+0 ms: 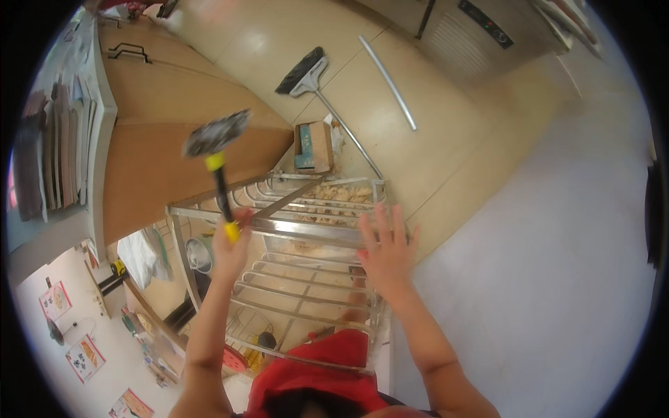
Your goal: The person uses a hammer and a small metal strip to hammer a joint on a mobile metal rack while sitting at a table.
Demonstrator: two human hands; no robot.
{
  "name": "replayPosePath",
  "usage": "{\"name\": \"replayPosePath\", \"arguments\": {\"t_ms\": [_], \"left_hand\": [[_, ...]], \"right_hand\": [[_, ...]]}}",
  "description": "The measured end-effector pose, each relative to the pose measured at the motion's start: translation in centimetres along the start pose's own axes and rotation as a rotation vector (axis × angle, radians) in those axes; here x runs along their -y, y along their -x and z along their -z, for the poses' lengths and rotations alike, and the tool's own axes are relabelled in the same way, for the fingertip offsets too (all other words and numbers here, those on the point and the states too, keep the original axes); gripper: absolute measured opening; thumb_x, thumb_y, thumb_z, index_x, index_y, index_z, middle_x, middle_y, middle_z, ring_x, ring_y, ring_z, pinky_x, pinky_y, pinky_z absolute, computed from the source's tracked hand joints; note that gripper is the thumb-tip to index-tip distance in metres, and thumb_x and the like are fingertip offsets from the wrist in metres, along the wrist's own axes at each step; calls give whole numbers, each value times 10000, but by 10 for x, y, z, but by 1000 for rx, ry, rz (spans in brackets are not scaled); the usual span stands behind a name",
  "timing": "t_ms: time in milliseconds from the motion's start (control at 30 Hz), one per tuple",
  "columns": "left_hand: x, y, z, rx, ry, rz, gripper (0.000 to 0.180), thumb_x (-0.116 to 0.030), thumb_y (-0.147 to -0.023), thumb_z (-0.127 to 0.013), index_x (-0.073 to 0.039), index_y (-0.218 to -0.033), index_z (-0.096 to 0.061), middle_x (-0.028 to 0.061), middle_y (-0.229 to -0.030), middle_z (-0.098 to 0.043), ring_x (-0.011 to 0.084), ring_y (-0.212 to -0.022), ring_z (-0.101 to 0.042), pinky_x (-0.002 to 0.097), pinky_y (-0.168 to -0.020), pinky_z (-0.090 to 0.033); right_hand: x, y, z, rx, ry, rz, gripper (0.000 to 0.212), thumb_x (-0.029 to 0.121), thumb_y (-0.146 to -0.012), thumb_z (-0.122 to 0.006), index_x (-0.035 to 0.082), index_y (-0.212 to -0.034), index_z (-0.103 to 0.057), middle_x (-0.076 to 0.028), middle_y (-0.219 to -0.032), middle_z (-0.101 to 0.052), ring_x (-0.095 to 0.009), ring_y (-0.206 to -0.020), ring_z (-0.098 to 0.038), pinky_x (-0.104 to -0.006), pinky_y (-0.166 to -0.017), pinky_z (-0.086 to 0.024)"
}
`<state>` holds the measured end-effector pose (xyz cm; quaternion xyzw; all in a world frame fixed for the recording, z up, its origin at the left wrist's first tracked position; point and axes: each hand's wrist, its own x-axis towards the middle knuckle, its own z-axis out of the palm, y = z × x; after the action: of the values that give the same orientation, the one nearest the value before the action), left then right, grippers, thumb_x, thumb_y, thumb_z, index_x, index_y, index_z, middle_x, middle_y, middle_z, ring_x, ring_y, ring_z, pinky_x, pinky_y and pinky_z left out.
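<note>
My left hand [233, 244] is closed around the black and yellow handle of a hammer [221, 182], held upright above a metal rack. The hammer's wide grey head is blurred. My right hand [385, 252] has its fingers spread, over the right side of the rack, holding nothing; whether it touches the metal I cannot tell. The metal rack [300, 228] stands in front of me, with a flat crossbar and several rows of curved tubes. Below the right hand, between the bars, part of a bare limb shows.
Behind the rack is an open cardboard box [322, 146] beside brown cabinets [188, 90]. A broom [304, 75] and a loose metal tube [389, 83] lie on the tiled floor. Pale crumbly debris [334, 198] shows through the bars. A white surface [516, 279] stretches along the right.
</note>
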<state>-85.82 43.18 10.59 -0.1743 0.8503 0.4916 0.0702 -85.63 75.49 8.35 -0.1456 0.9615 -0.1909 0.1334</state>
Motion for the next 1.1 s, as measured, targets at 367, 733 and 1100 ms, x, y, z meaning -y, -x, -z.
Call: {"name": "replayPosePath", "arguments": {"t_ms": [367, 733, 1100], "left_hand": [[84, 180, 152, -481, -484, 153, 399, 35, -778, -577, -15, -1173, -548, 127, -1172, -546, 286, -1020, -567, 343, -897, -446], [202, 317, 309, -453, -308, 233, 374, 16, -807, -574, -25, -1179, -568, 81, -1035, -617, 222, -939, -598, 323, -866, -462], [379, 382, 442, -297, 97, 207, 182, -70, -817, -628, -21, -989, -593, 139, -835, -619, 260, -771, -623, 341, -710, -485]], "right_hand": [[7, -26, 11, 15, 171, 9, 930, 417, -756, -736, 136, -1509, -269, -111, -1548, -264, -403, -1438, -152, -579, -1116, -230], [113, 23, 2, -222, 498, 69, 883, 358, -754, -758, 82, -1475, -330, -176, -1509, -318, -384, -1406, -246, -532, -1103, -264], [469, 198, -235, 103, 141, 56, 424, 462, -878, -602, 126, -1130, -659, -134, -967, -691, -327, -904, -651, -432, -791, -488]]}}
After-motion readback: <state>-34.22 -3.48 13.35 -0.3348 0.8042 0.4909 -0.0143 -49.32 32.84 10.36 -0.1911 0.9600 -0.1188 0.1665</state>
